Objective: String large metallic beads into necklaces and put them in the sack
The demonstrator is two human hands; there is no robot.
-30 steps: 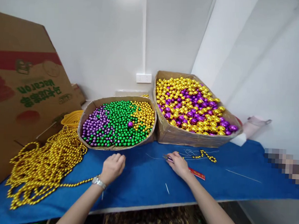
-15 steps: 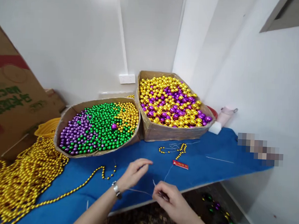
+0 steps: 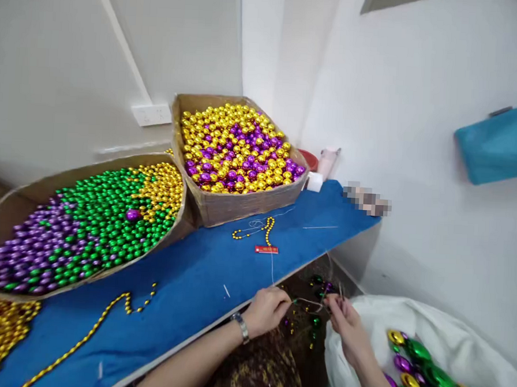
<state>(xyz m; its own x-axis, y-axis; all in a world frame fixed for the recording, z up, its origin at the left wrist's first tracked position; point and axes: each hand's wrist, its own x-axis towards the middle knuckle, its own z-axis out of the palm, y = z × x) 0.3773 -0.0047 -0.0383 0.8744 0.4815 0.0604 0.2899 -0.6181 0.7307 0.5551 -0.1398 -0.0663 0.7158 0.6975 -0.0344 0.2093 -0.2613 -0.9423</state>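
"What are your fingers doing?"

"The thumb and fingertips of my left hand (image 3: pixel 267 314) are pinched on a thin thread (image 3: pixel 309 302); those of my right hand (image 3: pixel 350 331) grip it too. Something slim pokes up there, too blurred to name."

"Where's that thread, exactly?"

"Slightly slack between my two sets of fingertips, just off the edge of the blue tablecloth (image 3: pixel 188 282)."

"And nearby?"

"Beyond my left fingertips, a red label (image 3: pixel 266 249) lies beside a short gold bead string (image 3: pixel 269 231). Farther past them stands a cardboard box (image 3: pixel 244 208) of gold and purple balls. Below my right fingertips, a white sack (image 3: pixel 391 312) holds large green, gold and purple beads (image 3: pixel 442 379)."
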